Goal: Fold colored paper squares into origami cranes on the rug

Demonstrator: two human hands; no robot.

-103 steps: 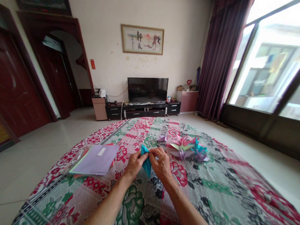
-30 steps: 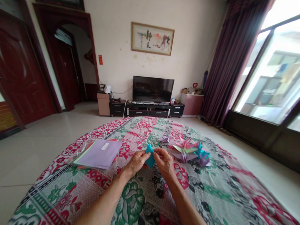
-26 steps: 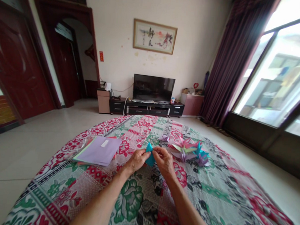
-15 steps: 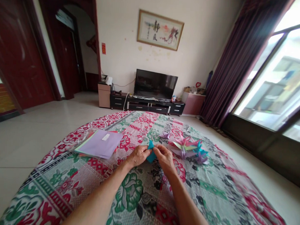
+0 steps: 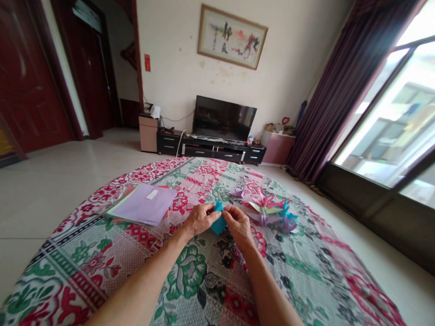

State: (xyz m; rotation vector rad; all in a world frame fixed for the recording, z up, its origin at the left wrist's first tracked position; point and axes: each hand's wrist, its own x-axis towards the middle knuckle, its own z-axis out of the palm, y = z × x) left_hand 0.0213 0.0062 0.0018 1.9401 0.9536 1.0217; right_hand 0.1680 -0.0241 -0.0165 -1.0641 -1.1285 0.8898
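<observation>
Through the head camera I have both bare hands out over a round counter (image 5: 101, 266) spread with a woven cloth in red, green, grey and black flowers. Between them, near the middle of the counter, is a small folded piece of turquoise paper (image 5: 219, 225), narrow and pointed toward its top. My left hand (image 5: 201, 220) has its grip closed on the paper's left side, the thumb lying across the face of it. My right hand (image 5: 239, 226) has a narrow grip too, thumb and forefinger pinching the right edge near the upper part. I can't tell from here whether the paper's lower tip touches the cloth. Well to the left of the left hand I see a stack of square coloured paper sheets (image 5: 139, 210), lilac on top, with a small white label (image 5: 151, 194) lying on it and green and red edges showing beneath. Right of the right hand sits a cluster of folded paper figures (image 5: 263, 218) with pointed wings, in pink, pale green, lilac and turquoise, and one lilac paper figure (image 5: 239, 192) stands apart, beyond the hands. Past the counter's far edge I make out a black flat television (image 5: 224, 119) on a low black cabinet (image 5: 199, 153).
</observation>
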